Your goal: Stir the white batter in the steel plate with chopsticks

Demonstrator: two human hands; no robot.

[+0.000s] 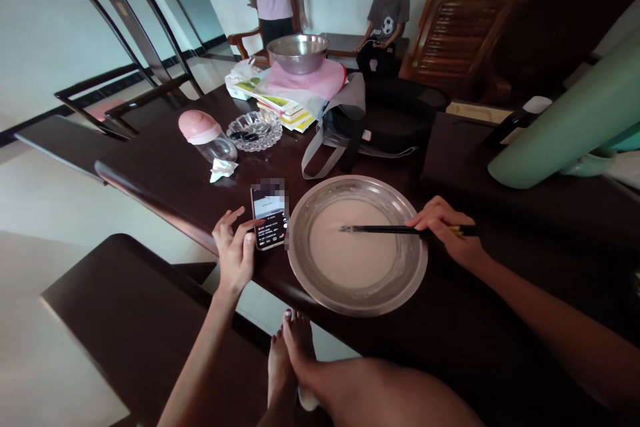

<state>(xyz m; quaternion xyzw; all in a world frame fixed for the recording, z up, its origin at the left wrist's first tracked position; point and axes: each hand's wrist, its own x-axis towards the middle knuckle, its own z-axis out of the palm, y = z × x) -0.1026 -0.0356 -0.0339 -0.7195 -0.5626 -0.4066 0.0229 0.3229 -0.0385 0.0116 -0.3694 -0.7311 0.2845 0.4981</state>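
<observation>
A wide metal bowl stands at the table's front edge, with a pale, thick liquid in it. My right hand is closed around dark chopsticks; their tips, smeared with the pale liquid, reach over the middle of the bowl. Left of the bowl a smartphone lies face up, its screen lit. My left hand is at the phone's left side, fingers spread, with the index finger stretched over the screen. Whether that fingertip touches the glass I cannot tell.
Behind the phone are a crumpled tissue, a pink-capped bottle and a glass ashtray. A second metal bowl rests on stacked books and pink cloth. A black bag and a green cylinder lie farther right. Two people are across the room.
</observation>
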